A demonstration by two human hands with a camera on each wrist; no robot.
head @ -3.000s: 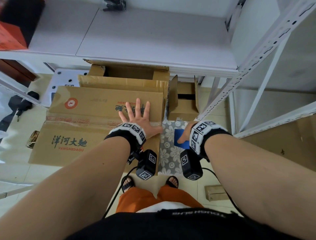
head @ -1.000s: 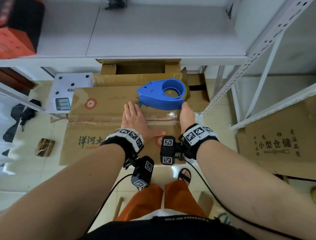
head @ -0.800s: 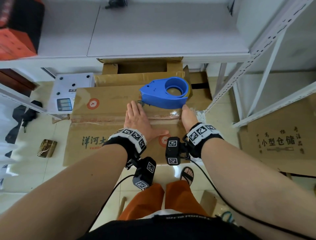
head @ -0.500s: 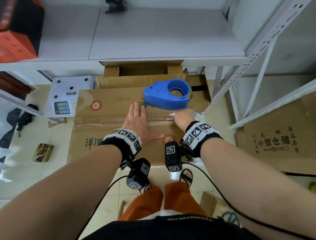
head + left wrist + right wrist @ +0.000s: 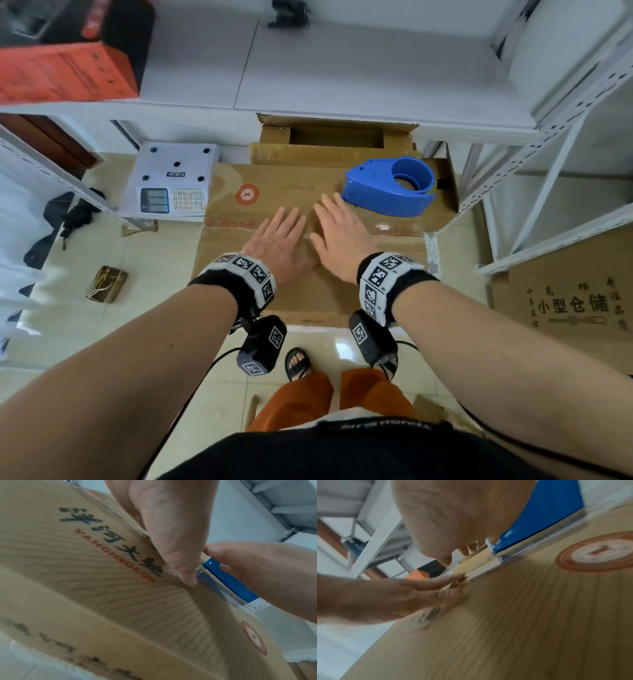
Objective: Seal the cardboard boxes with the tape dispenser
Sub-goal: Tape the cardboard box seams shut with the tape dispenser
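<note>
Your left hand (image 5: 278, 243) and right hand (image 5: 340, 236) lie flat side by side on the cardboard box (image 5: 325, 284), fingers straight and spread, pressing on the taped centre seam. The blue tape dispenser (image 5: 390, 186) sits on the box's far right corner, just beyond your right fingertips. A white scale (image 5: 173, 183) rests on the floor left of the box.

Blue tape dispenser (image 5: 388, 186) atop closed cardboard box (image 5: 274, 192)

The brown cardboard box (image 5: 106, 601) under the hands carries black Chinese brush characters with red "YANGHEDAQU" beneath them. Right of it, a flat brown cardboard sheet (image 5: 579, 305) reads "小型仓储". The black waistband (image 5: 380, 428) lettering is unreadable.
</note>
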